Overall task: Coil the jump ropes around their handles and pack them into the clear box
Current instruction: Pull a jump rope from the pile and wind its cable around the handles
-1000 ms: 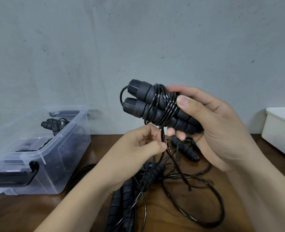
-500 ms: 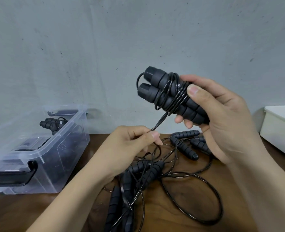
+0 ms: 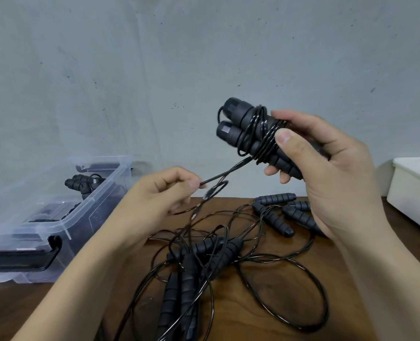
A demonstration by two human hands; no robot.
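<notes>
Over at left, clear box with maybe one coiled rope inside, murky. Pinching the trailing cord with left hand, gripping half-wrapped handles with right hand. Could snag the tangled pile on the surface, loosening wraps.

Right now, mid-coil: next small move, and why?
Probably swing the left hand up over the paired handles for another wrap: the right hand grips them with several turns on, the left hand pinches the cord just below, and loose cord trails down to the table.
</notes>
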